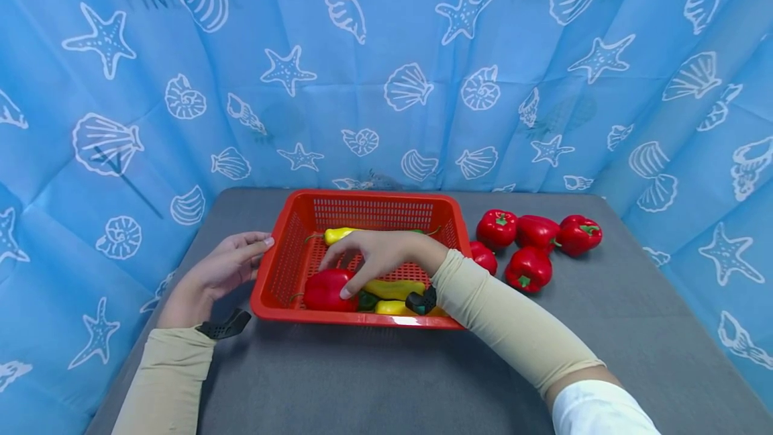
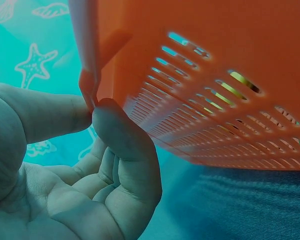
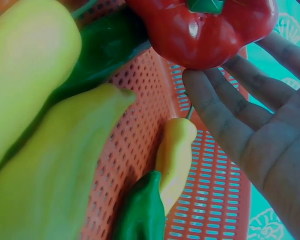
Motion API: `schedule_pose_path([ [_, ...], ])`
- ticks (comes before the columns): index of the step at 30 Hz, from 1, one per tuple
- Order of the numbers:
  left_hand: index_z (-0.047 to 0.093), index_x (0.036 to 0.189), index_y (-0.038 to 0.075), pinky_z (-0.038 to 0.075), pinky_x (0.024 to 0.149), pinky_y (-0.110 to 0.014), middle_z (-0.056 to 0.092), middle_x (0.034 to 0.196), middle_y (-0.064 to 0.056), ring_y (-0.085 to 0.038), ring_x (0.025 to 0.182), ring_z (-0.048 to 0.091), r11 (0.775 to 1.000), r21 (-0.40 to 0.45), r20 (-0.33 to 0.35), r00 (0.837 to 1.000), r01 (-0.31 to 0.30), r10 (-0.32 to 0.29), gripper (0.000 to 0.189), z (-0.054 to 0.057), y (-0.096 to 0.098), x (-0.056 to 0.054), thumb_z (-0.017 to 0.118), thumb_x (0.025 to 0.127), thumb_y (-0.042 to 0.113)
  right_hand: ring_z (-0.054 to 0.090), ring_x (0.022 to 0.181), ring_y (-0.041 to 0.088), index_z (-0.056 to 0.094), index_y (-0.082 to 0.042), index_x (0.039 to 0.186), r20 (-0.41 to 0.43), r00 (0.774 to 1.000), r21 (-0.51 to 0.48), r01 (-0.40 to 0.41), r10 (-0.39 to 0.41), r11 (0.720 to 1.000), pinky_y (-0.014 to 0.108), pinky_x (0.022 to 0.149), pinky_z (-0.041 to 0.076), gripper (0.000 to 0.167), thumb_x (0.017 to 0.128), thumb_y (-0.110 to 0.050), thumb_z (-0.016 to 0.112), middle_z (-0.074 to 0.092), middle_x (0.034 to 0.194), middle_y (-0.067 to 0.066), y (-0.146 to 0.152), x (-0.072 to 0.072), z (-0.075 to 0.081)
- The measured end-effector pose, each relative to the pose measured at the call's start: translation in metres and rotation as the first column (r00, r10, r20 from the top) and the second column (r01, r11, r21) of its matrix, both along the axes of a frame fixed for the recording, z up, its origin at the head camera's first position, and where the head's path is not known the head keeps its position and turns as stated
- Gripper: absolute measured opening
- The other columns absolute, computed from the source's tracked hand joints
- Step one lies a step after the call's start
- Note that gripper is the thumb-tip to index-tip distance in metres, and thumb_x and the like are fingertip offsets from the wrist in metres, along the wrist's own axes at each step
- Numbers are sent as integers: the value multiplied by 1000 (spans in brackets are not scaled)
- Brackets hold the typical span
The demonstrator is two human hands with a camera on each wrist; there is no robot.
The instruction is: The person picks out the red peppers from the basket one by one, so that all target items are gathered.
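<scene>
My left hand (image 1: 232, 266) pinches the left rim of a red plastic basket (image 1: 449, 203) between thumb and finger; the left wrist view shows this grip close up. Inside the basket, my right hand (image 1: 382, 255) holds a red bell pepper (image 1: 329, 291) near the front left corner, thumb on its right side and fingers at its far side. Beside that pepper lie a yellow-green pepper (image 1: 395, 289), a yellow pepper (image 1: 392, 308) and a dark green pepper (image 1: 366, 300). Along the back wall lie another yellow pepper (image 1: 338, 235) and a green pepper (image 3: 142, 210), partly hidden by my right hand in the head view.
Several red bell peppers (image 1: 528, 268) are grouped on the grey table (image 1: 362, 381) to the right of the basket, one close against its right wall. A blue curtain (image 1: 374, 39) with white shells and starfish hangs behind the table and at both sides.
</scene>
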State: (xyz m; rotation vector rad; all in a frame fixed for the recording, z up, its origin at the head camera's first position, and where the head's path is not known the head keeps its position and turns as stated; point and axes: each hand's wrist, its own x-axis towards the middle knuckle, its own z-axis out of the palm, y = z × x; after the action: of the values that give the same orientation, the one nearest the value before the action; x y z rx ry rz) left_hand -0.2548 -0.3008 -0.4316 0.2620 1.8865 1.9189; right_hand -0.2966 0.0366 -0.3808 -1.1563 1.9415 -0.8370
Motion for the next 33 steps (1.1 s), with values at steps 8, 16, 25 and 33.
schedule_pose_path([
  [8, 53, 136, 4, 65, 90, -35, 78, 111, 1, -14, 96, 77, 1000, -12, -3, 1000, 1, -1, 28, -2, -1, -1, 50, 113, 19, 63, 126, 23, 64, -26, 137, -10, 1000, -35, 12, -12, 999, 35, 94, 63, 58, 85, -30, 88, 66, 132, -9, 5, 4, 14],
  [16, 54, 135, 4, 65, 90, -35, 78, 110, 1, -14, 96, 78, 1000, 3, -8, 1000, 14, -14, 26, -2, -1, 0, 50, 113, 18, 58, 131, 24, 63, -24, 140, -57, 994, -76, 86, -90, 993, 35, 91, 64, 66, 82, -28, 92, 62, 138, -6, 20, 7, 31],
  [25, 52, 137, 3, 65, 91, -35, 78, 112, 0, -14, 97, 78, 1000, 5, -1, 1000, 14, -14, 29, -2, -2, 0, 49, 114, 19, 61, 129, 24, 62, -22, 142, -75, 984, -141, 150, -162, 979, 38, 93, 64, 67, 82, -24, 91, 63, 141, -4, 49, 9, 46],
  [33, 52, 139, 0, 65, 91, -36, 78, 113, 0, -14, 98, 78, 1000, 2, -11, 1000, 12, -12, 31, -3, -2, 0, 50, 114, 19, 62, 129, 24, 63, -23, 144, -89, 959, -201, 246, -268, 948, 43, 96, 63, 67, 83, -23, 91, 64, 141, -3, 90, 18, 54],
])
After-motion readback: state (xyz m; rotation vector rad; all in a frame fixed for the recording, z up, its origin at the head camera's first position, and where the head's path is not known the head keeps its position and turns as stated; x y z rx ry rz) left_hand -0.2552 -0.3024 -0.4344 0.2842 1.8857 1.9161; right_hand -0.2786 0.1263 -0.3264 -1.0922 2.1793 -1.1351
